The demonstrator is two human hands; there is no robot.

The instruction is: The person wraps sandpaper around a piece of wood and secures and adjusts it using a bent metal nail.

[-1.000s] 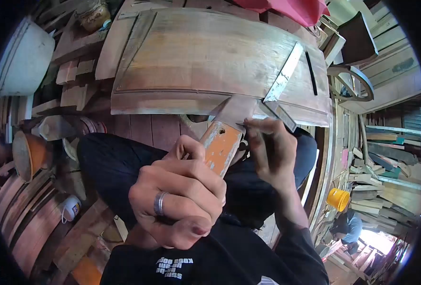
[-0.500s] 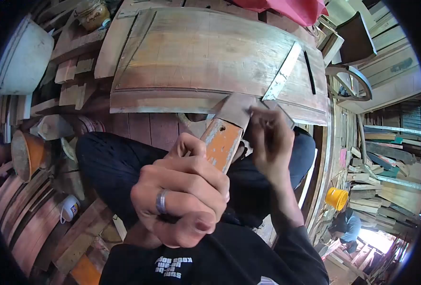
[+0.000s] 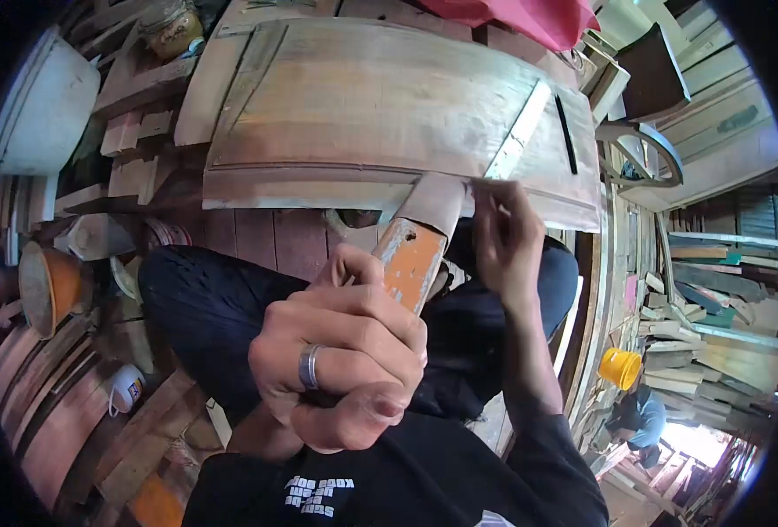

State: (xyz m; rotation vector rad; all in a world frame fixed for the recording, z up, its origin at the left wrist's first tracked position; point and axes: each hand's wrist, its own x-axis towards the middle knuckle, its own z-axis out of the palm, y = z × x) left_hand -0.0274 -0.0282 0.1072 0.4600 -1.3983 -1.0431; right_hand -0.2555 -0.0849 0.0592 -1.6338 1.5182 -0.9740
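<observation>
My left hand, a ring on one finger, is wrapped round a bar with chipped orange paint. A brownish-grey sheet covers the bar's far end, which points away from me. My right hand is closed beside that far end, its fingers curled; whatever they grip is hidden. Just beyond lies a broad wooden panel with a grooved border. The covered end overlaps the panel's near edge in view. A pale, worn flat strip lies slanted across the panel near my right hand.
Dark-trousered legs are folded on both sides of my hands. Stacked boards and a white tub stand at the left. On the right are a yellow bucket, piled lumber and another person. Pink cloth lies beyond the panel.
My right hand has shifted slightly up, and its fingers have closed further. The grey flap seen beside it earlier is out of sight. My left hand has barely moved with the bar.
</observation>
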